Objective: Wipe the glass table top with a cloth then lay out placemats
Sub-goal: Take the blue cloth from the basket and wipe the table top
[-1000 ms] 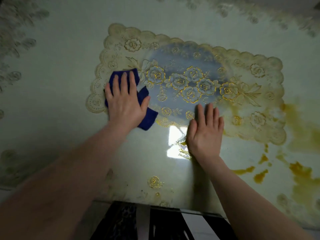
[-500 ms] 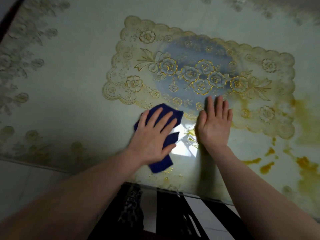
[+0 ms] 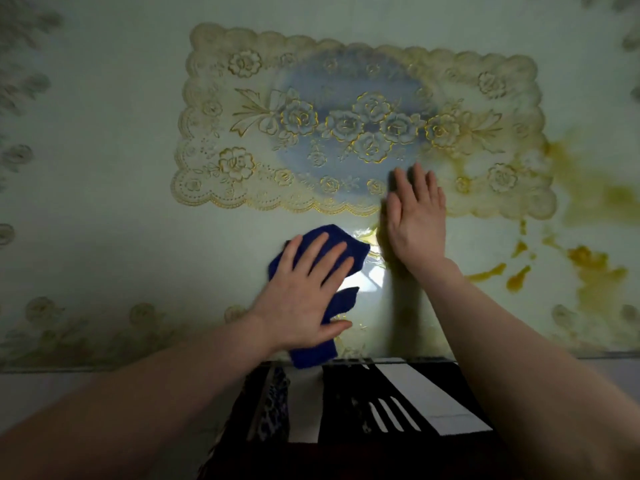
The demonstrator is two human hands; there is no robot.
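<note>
The left hand point(image 3: 304, 292) presses flat on the cloth point(image 3: 322, 296) near the table point(image 3: 104, 168) edge; the right hand point(image 3: 415, 216) lies flat, fingers on the placemat point(image 3: 346, 126). Yellow stains point(image 3: 588, 261) spread at right. The cloth is mostly hidden under the left hand.

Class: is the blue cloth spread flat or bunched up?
Bunched: the cloth shows uneven lumps and folds under the flat left hand.

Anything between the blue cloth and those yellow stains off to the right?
Yes: the right hand lies flat on the glass table top, fingers on the placemat edge, directly right of the blue cloth under the left hand. The yellow stains lie beyond that wrist.
</note>
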